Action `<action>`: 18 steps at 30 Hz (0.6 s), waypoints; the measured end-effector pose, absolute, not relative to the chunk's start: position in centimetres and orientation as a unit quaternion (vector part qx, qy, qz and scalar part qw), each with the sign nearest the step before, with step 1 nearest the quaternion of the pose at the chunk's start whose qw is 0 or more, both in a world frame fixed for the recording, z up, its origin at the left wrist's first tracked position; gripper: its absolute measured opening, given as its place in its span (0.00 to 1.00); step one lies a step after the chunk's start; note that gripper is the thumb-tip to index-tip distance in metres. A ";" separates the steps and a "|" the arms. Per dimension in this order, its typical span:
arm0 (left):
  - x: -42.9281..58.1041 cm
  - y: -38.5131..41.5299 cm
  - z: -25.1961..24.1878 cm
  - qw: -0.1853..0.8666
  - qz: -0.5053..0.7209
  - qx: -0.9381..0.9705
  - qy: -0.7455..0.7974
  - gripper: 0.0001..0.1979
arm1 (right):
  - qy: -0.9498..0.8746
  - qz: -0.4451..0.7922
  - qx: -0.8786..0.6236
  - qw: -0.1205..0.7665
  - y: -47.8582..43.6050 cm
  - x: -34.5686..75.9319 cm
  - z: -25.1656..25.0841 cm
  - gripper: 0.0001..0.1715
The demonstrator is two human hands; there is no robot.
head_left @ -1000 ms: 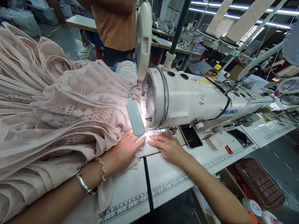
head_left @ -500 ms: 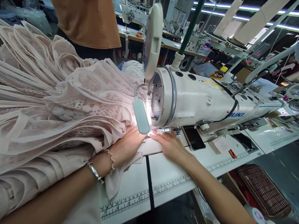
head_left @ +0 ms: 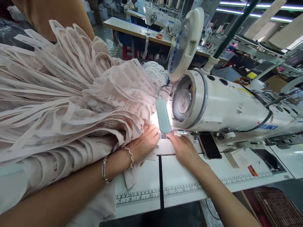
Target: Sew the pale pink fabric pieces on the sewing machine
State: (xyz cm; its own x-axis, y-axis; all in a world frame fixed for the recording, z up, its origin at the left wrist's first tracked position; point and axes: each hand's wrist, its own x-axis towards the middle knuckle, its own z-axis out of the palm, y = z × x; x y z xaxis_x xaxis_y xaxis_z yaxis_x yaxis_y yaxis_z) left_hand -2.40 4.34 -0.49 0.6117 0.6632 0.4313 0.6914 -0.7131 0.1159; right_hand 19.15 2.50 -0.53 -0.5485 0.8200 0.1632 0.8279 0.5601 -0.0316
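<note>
A white sewing machine (head_left: 220, 101) stands on the table, its round end cover swung up and its needle area lit brightly. My left hand (head_left: 146, 140) is closed, fingers curled on the pale beige fabric (head_left: 132, 123) just left of the needle area. On the other side, my right hand (head_left: 186, 149) has its fingers pressed together at the fabric edge close to the presser foot; its fingertips are partly hidden. A green-grey lamp head (head_left: 163, 116) hangs between the two hands and covers the needle. Lace-trimmed beige pieces lie heaped along my left arm.
A dark phone (head_left: 210, 145) lies beside the machine's base, with a paper card (head_left: 243, 157) and an orange clip (head_left: 252, 170) farther right. Ruler markings (head_left: 139, 198) run along the table's front edge. Behind stands another sewing table (head_left: 132, 28).
My view has turned left, so the machine and both hands sit farther right in the picture. The left fingers are more curled and slightly farther from the lamp. Both hands stay by the needle area.
</note>
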 end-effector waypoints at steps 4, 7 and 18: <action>-2.6 3.4 0.5 0.113 -0.170 -0.924 -0.324 0.14 | -0.873 -0.024 -0.486 0.043 2.8 19.3 -0.3 0.31; -2.3 2.2 1.1 0.133 -0.158 -0.921 -0.331 0.14 | -0.872 -0.032 -0.486 0.046 3.0 19.3 -0.4 0.30; -0.7 4.2 2.5 -0.061 0.012 -0.848 -0.526 0.15 | -0.814 0.018 -0.580 -0.017 3.9 18.5 -0.3 0.25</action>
State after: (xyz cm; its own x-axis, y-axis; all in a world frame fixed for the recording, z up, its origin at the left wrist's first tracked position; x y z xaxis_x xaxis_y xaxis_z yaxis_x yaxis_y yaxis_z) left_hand -0.71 4.21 2.50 0.4467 0.8908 -0.0835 0.8936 -0.4396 0.0908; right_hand 18.49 3.94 -0.31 -0.3273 0.9437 -0.0487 0.9449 0.3272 -0.0087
